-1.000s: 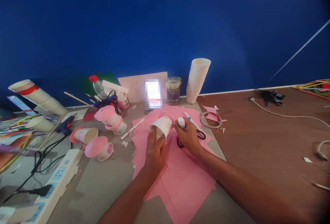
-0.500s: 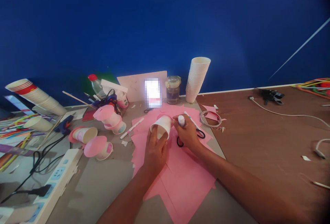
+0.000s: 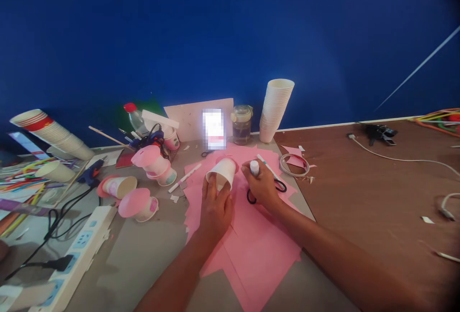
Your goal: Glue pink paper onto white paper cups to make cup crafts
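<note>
While the left hand (image 3: 214, 210) is gripping the paper cup (image 3: 223, 169), the right hand (image 3: 263, 186), holding a white-topped stick (image 3: 254, 167), is drawing away.

"What sort of place is this?"
"A craft workspace: pink paper (image 3: 251, 254), stacked paper cups (image 3: 275, 113) and a glue gun (image 3: 89, 173) share the bench (image 3: 125, 254) with a power strip (image 3: 85, 245)."
"Classroom or workshop?"
"Can't tell; behind it stands a blue wall (image 3: 215, 29)."

You've got no readable text here: bright screen (image 3: 214, 129) is pixelated, any print on the red-banded cup stack (image 3: 53, 134) too small.
</note>
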